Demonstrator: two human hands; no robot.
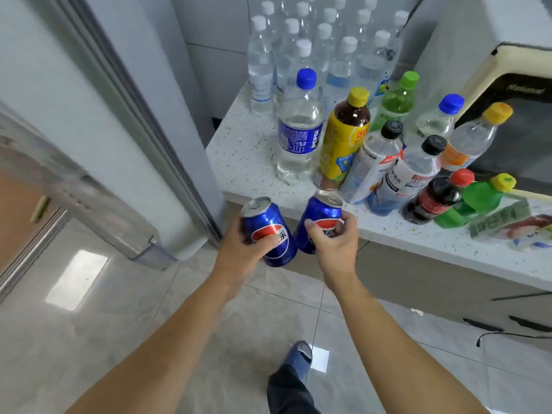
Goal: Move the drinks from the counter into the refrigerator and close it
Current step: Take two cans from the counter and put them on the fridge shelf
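Head view: the left hand (239, 249) wraps a blue can (270, 231), thumb across its label; the right hand (334, 243) grips a second blue can (321, 219); both cans hang just off the counter (245, 162) edge, bottles (343, 135) standing behind, the refrigerator door (98, 130) open at left.

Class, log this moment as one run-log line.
left hand: holds can | right hand: holds second can | both off counter | bottles remain | fridge door open

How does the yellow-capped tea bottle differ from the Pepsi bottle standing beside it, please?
The tea bottle holds dark liquid, the Pepsi bottle clear liquid. Its cap and label are yellow; the Pepsi bottle's are blue. It looks shorter. Both stand upright on the counter.
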